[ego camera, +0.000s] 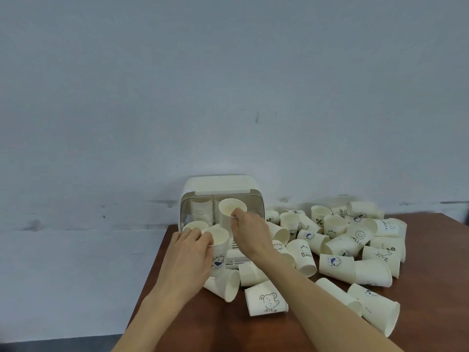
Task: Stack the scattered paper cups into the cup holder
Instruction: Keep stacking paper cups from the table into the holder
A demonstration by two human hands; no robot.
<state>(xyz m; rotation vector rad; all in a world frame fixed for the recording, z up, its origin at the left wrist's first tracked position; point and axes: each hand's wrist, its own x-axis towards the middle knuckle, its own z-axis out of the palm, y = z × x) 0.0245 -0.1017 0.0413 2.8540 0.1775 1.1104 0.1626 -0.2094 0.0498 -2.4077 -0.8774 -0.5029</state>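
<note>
A cream cup holder (220, 185) with its lid raised stands at the table's back left corner. Inside it, a stack of white cups (201, 212) shows on the left. My right hand (250, 235) pinches the rim of an upright cup (229, 208) in front of the holder's opening. My left hand (189, 252) grips another upright cup (218, 246) with a blue whale print, its thumb over the rim. A third open cup (195, 226) stands just behind my left hand.
Many white printed paper cups (350, 240) lie scattered over the brown table (228, 326), mostly to the right of the holder. A few lie on their sides just below my hands (266, 301). A grey wall rises behind; the table's left edge is close.
</note>
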